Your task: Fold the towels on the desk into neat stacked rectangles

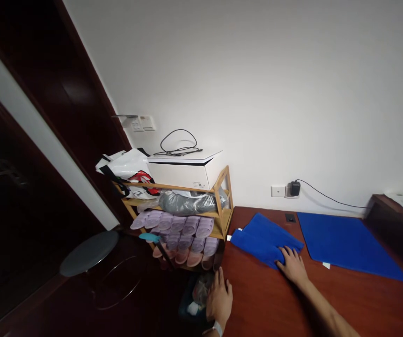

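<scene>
A folded blue cloth [262, 238] with small white tags lies on the reddish-brown table [257, 302]. My right hand [293, 267] rests on its near right corner, fingers spread over the fabric. Beside it to the right, a second blue cloth [348, 243] is laid out flat, a white tag showing at its near edge. My left hand [219, 297], with a band at the wrist, is by the table's left edge. Its fingers point forward and hold nothing; whether it touches the table I cannot tell.
Left of the table stands a wooden rack [218, 196] with purple and pink slippers [178, 227] and a white box [180, 173]. A bin [187, 299] is below my left hand, a round stool [91, 252] further left. A black adapter [294, 188] is plugged into the wall.
</scene>
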### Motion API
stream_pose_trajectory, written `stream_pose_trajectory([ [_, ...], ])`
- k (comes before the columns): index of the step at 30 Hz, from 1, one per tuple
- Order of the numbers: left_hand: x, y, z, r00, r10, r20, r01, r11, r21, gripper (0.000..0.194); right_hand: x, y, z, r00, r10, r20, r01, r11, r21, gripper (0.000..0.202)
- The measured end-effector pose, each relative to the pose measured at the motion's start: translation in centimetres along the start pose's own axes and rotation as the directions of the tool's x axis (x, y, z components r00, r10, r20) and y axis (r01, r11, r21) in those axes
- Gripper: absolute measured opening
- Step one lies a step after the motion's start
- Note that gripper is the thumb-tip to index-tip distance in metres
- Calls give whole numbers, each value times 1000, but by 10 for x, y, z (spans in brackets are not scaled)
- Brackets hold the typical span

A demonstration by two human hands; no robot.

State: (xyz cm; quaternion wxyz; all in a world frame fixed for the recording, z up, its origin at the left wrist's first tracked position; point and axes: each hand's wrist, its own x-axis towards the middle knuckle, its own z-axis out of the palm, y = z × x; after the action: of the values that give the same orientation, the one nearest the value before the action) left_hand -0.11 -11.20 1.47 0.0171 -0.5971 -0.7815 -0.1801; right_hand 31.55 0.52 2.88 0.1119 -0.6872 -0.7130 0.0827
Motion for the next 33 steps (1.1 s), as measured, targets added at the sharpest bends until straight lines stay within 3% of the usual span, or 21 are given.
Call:
stream_pose_trajectory([
  [9, -1, -7, 7, 997, -16, 69, 17, 1000, -10, 58, 101, -13, 9, 994, -113, -12, 112, 993, -46, 55],
  [14, -3, -14, 20, 999, -7, 32, 8, 1000, -18, 59, 157, -14, 6, 990, -140, 19, 140, 990, -22, 51],
  [17, -4, -16, 24, 1000, 2, 22, -1, 1000, -28, 59, 175, -19, -4, 993, -114, -14, 113, 993, -14, 48],
  [20, -5, -16, 22, 999, 7, 33, -6, 1000, -26, 58, 175, -30, -21, 991, -91, -98, 93, 996, 11, 48],
  [22, -4, -15, 19, 999, 0, 32, 1, 1000, -25, 58, 160, -37, -36, 984, -100, -149, 106, 994, 32, 51],
  [24, -3, -13, 16, 1000, -11, 24, 11, 1000, -25, 58, 128, -38, -50, 972, -80, -220, 122, 976, 183, 53],
  [26, -2, -10, 12, 1000, -12, 24, 13, 1000, -18, 57, 77, -34, -60, 961, 61, -269, 79, 873, 481, 55],
  [27, -1, -8, 11, 1000, -11, 28, 11, 1000, -13, 57, 46, -30, -62, 955, 170, -242, 28, 762, 647, 61],
  [29, 1, -4, 6, 999, -7, 32, 7, 1000, -3, 57, -23, -24, -59, 936, 351, -36, -147, 483, 863, 79],
  [30, 2, -2, 3, 1000, -5, 28, 4, 1000, 5, 57, -59, -21, -54, 923, 366, 118, -252, 345, 904, 85],
  [32, 4, 2, -5, 1000, 11, -3, -11, 999, 37, 55, -126, -21, -40, 869, 300, 394, -448, 138, 883, 87],
  [33, 5, 3, -10, 999, 38, -28, -36, 998, 56, 53, -154, -23, -33, 837, 261, 481, -515, 82, 853, 88],
])
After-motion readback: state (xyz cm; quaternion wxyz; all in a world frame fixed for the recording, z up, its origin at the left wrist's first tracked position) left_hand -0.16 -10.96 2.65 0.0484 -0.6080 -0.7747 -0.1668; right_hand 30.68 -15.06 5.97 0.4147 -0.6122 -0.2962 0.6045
